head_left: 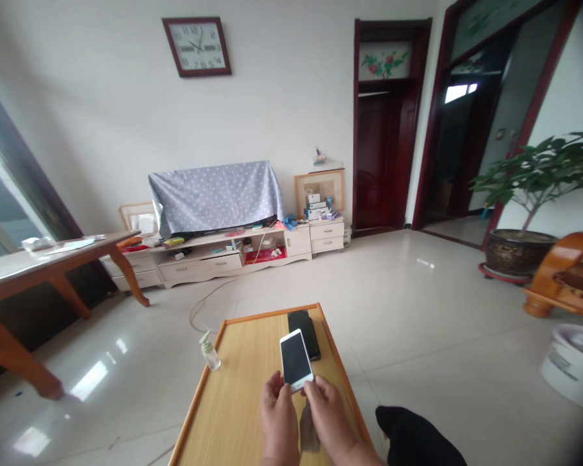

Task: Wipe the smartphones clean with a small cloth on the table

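Observation:
A white smartphone [296, 359] with a dark screen is held up over the low wooden table [247, 401]. My left hand [276, 408] grips its lower left corner, thumb at the bottom edge. On the lower right corner, my right hand [325, 404] is closed in the same way. Behind the phone lies a flat black object [305, 327], partly covered by it; its kind is unclear. A clear pump bottle [208, 353] with a pale green top stands at the table's left edge. Some greyish cloth-like thing [309, 430] shows between my wrists.
Along the far wall runs a white TV cabinet [204, 266] bearing a cloth-covered shape [218, 197]. A higher table [78, 249] stands left. To the right are a potted plant [519, 252], a wooden chair [563, 272] and a white bucket [573, 369]. A cable [194, 307] crosses the floor.

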Motion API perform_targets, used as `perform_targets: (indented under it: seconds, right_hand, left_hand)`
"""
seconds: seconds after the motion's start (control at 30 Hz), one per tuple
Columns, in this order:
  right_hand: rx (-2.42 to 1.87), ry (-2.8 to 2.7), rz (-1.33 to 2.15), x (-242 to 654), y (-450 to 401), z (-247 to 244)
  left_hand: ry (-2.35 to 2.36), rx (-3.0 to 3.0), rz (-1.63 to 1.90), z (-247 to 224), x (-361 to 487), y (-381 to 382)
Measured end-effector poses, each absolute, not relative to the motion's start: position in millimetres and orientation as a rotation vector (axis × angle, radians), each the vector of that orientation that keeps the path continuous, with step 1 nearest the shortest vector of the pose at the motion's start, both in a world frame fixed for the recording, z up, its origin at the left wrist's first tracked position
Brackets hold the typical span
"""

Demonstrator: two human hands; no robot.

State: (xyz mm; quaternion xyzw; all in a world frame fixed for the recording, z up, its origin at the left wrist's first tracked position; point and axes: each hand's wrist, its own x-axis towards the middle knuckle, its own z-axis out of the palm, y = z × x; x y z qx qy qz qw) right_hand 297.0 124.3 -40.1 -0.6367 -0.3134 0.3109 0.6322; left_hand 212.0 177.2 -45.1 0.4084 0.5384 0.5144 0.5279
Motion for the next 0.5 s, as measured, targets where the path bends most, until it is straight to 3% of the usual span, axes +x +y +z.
perform_targets:
  seconds: [0.5]
  right_hand:
    - [-1.454,-0.602,0.814,350,179,-66]
  left_hand:
    - [1.152,1.135,1.09,-52,265,233]
